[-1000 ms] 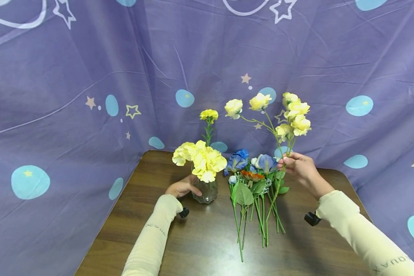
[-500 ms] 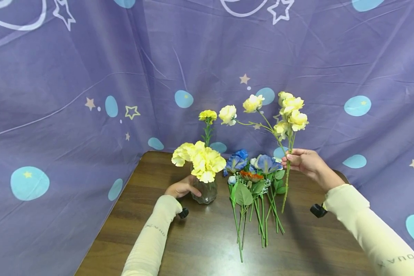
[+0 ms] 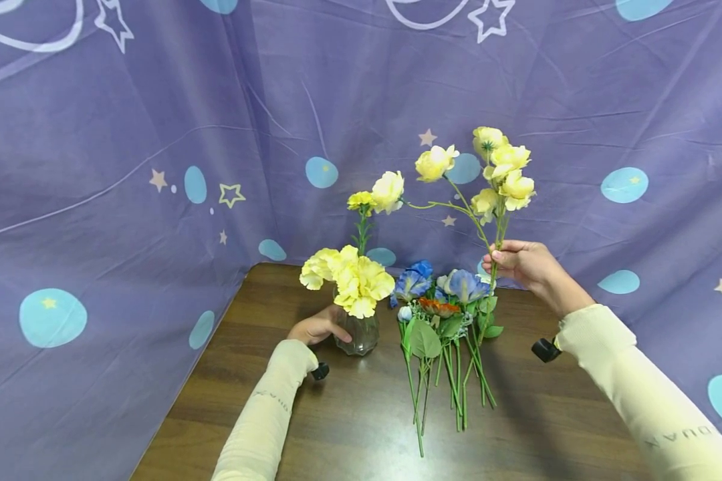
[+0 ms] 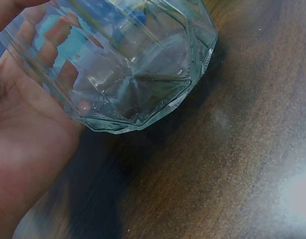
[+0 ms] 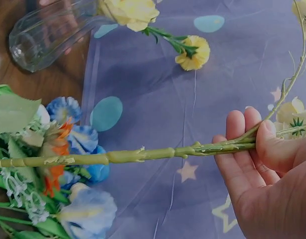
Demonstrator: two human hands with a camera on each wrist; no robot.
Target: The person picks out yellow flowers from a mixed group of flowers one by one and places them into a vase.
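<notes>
Head view, largest first: we note the purple backdrop (image 3: 156,133) with stars and blue dots, draped behind and along both sides of the brown table (image 3: 349,427).

On the table, right of centre, lies a bunch (image 3: 442,314) of blue, white and orange flowers, stems pointing toward us, blooms toward the backdrop.

The yellow spray (image 3: 487,180) is upright in the air above the bunch's right edge, well clear of the table. Its blooms sit high against the backdrop; one side bloom reaches left, close to the single tall yellow flower in the vase. The lower stem end hangs down among the blue blooms.

The vase (image 3: 361,332), clear faceted glass, stands left of the bunch and holds yellow carnations (image 3: 349,274).

Right hand (image 3: 526,264): fingers and thumb clamped on the spray's stem, just below where it branches. Right wrist view confirms this: the stem (image 5: 143,155) runs across the fingers, thumb pressed on top.

Left hand (image 3: 319,327): at the vase's left side, on the table. Left wrist view shows the palm (image 4: 28,149) against the glass (image 4: 138,74) and the fingers curled round its far side, seen through it.
</notes>
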